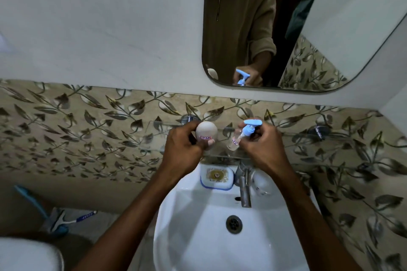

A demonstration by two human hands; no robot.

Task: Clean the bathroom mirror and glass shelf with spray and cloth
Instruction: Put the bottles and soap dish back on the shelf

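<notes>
Left hand (182,145) grips a round white container (206,131); right hand (262,146) pinches the clear spray bottle (236,141) just beside it, both over the glass shelf (297,136).

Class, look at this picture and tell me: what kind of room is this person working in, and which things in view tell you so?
Most likely a small home bathroom. A white washbasin with a metal tap stands below a wall mirror, a glass shelf is fixed to leaf-patterned tiles, and a soap dish sits on the basin.

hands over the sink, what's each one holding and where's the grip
Left hand grips the round white container around its lower body; right hand pinches the spray bottle at its blue neck.
</notes>
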